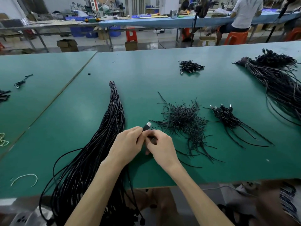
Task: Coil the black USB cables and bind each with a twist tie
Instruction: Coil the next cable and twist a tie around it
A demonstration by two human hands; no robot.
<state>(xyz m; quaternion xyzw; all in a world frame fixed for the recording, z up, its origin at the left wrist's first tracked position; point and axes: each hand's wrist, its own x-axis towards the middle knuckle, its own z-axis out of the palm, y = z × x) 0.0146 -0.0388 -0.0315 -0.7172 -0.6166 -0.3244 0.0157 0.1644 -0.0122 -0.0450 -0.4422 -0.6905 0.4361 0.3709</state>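
My left hand pinches a black USB cable just below its silver plug, which points up and to the right. My right hand curls around the same cable right beside it, with a small loop of black cable showing between its fingers. A long bundle of uncoiled black cables runs from mid-table down over the front edge, to the left of my hands. A loose heap of black twist ties lies just right of my hands. Several coiled, tied cables sit further right.
The green table also holds a small pile of coiled cables at the back and a large cable bundle at the far right. A white tie lies front left. A person sits at another bench behind.
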